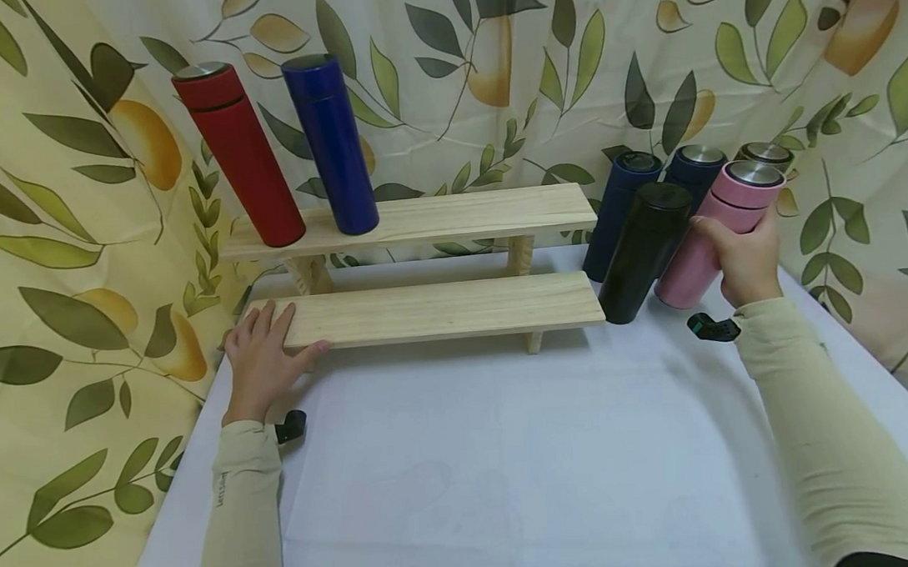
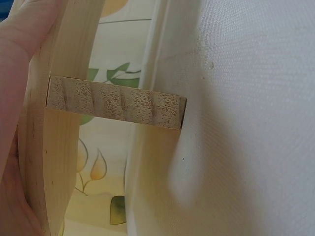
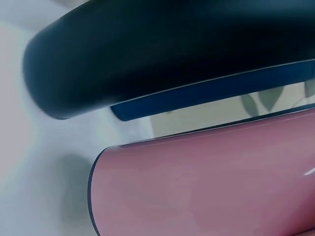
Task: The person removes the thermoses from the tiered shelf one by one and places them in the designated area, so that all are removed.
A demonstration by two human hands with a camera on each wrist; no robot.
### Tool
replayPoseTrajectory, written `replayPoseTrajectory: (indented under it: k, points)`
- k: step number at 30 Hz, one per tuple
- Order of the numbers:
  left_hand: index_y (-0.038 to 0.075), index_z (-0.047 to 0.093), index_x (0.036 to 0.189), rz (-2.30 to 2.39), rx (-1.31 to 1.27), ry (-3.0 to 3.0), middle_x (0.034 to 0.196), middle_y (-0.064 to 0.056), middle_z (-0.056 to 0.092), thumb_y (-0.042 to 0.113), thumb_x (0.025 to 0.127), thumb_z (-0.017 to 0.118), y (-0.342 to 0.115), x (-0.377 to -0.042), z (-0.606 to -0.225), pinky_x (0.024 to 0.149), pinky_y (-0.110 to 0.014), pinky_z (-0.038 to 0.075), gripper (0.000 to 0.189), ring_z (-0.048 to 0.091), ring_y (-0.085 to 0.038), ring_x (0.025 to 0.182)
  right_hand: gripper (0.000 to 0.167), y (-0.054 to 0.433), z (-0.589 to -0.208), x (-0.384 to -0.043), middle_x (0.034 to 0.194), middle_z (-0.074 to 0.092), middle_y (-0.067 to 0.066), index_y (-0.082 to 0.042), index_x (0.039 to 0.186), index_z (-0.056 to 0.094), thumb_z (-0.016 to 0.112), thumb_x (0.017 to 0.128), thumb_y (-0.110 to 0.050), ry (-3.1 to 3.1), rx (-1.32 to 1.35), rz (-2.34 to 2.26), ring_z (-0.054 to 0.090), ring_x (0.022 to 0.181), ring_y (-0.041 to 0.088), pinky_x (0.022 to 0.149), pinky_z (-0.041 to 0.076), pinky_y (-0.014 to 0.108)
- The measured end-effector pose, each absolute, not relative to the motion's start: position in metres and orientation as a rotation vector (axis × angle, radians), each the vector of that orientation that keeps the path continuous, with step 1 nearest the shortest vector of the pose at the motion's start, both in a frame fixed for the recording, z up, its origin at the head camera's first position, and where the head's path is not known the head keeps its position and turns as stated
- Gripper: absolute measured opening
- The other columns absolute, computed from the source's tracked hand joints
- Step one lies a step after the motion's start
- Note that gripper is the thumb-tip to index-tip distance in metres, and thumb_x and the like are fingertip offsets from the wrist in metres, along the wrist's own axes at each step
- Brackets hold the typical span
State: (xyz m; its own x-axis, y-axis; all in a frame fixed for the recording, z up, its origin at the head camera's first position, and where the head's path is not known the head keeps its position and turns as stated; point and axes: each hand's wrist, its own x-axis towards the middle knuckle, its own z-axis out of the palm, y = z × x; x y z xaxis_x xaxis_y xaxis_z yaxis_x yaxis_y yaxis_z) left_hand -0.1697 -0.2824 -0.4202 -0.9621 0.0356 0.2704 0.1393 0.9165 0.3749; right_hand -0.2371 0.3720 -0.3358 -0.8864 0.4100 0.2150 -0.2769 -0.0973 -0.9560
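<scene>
- Flask in pink (image 1: pixel 691 267), its silver lid (image 1: pixel 754 173) uppermost, is at the far right of the bench (image 1: pixel 460 450), near the black flask (image 1: pixel 646 252); my right wrist view shows a gap between them. I cannot tell whether the pink base touches the bench.
- Right hand (image 1: pixel 746 257): I see it wrapped around the pink body below the lid, thumb across the near side; the fingers behind are hidden from me.
- Left hand (image 1: pixel 265 361): I see the fingers spread over the left end of the lower shelf (image 1: pixel 443 310), thumb by its front edge, no flask in it. My left wrist view shows a short wooden leg (image 2: pixel 118 102) under that shelf.
- Handling: I judge the pink flask stiff and fairly light if unfilled, though I cannot tell what is inside. Its smooth, shiny side could slip, and a knock might dent or scratch it.
- Hold: I would keep a firm wrap around the body and leave the lid alone, since it may twist. Tall and narrow, it could topple a neighbour if swung low.
- Around: the red flask (image 1: pixel 243 161) and blue flask (image 1: pixel 334 150) stand on the upper shelf (image 1: pixel 452 215); two navy flasks (image 1: pixel 618 215) stand behind the black one.
</scene>
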Motion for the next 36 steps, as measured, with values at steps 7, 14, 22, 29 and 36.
replayPoseTrajectory:
  k: [7, 14, 22, 29, 36]
  points:
    - [0.002, 0.043, 0.161, -0.587, -0.123, -2.831, 0.169, -0.031, 0.027, 0.07, 0.092, 0.069, -0.282, -0.169, -0.419, 0.117, -0.072, 0.005, 0.101, 0.018, -0.054, 0.153, 0.074, 0.37, -0.351, -0.239, 0.13, 0.052, 0.0, -0.023, 0.147, 0.047, 0.079, 0.088, 0.007, -1.721, -0.165, 2.041, 0.053, 0.115, 0.016, 0.085, 0.049, 0.022]
    - [0.001, 0.043, 0.162, -0.599, -0.117, -2.843, 0.169, -0.031, 0.027, 0.069, 0.092, 0.07, -0.28, -0.169, -0.417, 0.118, -0.073, 0.003, 0.101, 0.017, -0.053, 0.154, 0.078, 0.371, -0.36, -0.238, 0.135, 0.051, -0.002, -0.024, 0.15, 0.044, 0.08, 0.088, 0.007, -1.739, -0.188, 2.034, 0.052, 0.12, 0.016, 0.102, 0.043, 0.031]
    - [0.001, 0.042, 0.162, -0.597, -0.109, -2.849, 0.169, -0.031, 0.026, 0.069, 0.093, 0.069, -0.281, -0.169, -0.416, 0.118, -0.073, 0.004, 0.101, 0.017, -0.053, 0.154, 0.081, 0.368, -0.364, -0.24, 0.138, 0.051, -0.001, -0.025, 0.151, 0.044, 0.08, 0.087, 0.008, -1.742, -0.169, 2.018, 0.052, 0.121, 0.017, 0.109, 0.038, 0.036]
    - [0.001, 0.042, 0.162, -0.595, -0.12, -2.839, 0.169, -0.031, 0.026, 0.069, 0.093, 0.069, -0.281, -0.169, -0.415, 0.117, -0.073, 0.004, 0.1, 0.018, -0.054, 0.153, 0.084, 0.367, -0.362, -0.241, 0.14, 0.049, 0.0, -0.026, 0.155, 0.041, 0.08, 0.088, 0.006, -1.753, -0.121, 2.017, 0.051, 0.122, 0.017, 0.112, 0.036, 0.038]
    - [0.001, 0.042, 0.162, -0.602, -0.121, -2.844, 0.169, -0.032, 0.026, 0.069, 0.093, 0.069, -0.281, -0.168, -0.415, 0.118, -0.072, 0.004, 0.1, 0.018, -0.054, 0.153, 0.082, 0.366, -0.361, -0.236, 0.141, 0.047, -0.003, -0.028, 0.154, 0.037, 0.08, 0.09, 0.001, -1.825, -0.19, 2.006, 0.049, 0.125, 0.016, 0.121, 0.03, 0.04]
